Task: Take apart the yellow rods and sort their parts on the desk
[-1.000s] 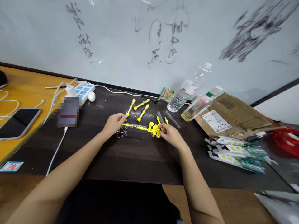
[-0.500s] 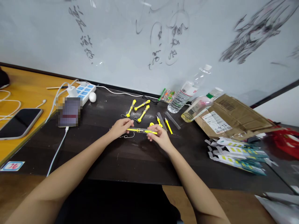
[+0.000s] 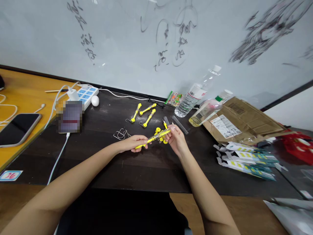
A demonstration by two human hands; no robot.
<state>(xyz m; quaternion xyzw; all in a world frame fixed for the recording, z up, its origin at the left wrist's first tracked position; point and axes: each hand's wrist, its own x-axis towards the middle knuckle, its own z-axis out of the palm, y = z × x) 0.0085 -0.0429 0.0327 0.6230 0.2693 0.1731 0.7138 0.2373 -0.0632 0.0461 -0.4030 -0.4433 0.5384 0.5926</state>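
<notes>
My left hand (image 3: 134, 143) is closed around the lower left end of a clear tube with yellow parts inside, which looks like a spring scale (image 3: 157, 135). My right hand (image 3: 178, 139) pinches its upper right end, so the tube slants up to the right above the table. Behind it lie small yellow caps (image 3: 158, 130), partly hidden. Wire hooks (image 3: 121, 133) lie beyond my left hand. Farther back rest three similar yellow spring scales (image 3: 149, 118) with hooks. A clear empty tube (image 3: 180, 124) lies behind my right hand.
At the right stand a water bottle (image 3: 190, 101) and a second bottle (image 3: 209, 111), before a cardboard package (image 3: 244, 120) and flattened printed boxes (image 3: 246, 160). At the left are a power strip (image 3: 88, 96), a charging phone (image 3: 70, 117) and another phone (image 3: 18, 129). A whiteboard (image 3: 127, 42) rises behind.
The tube has gone from nearly level to slanting, its right end raised. My left hand moved right and down, uncovering the wire hooks; my right hand moved right, covering the loose yellow rod's place.
</notes>
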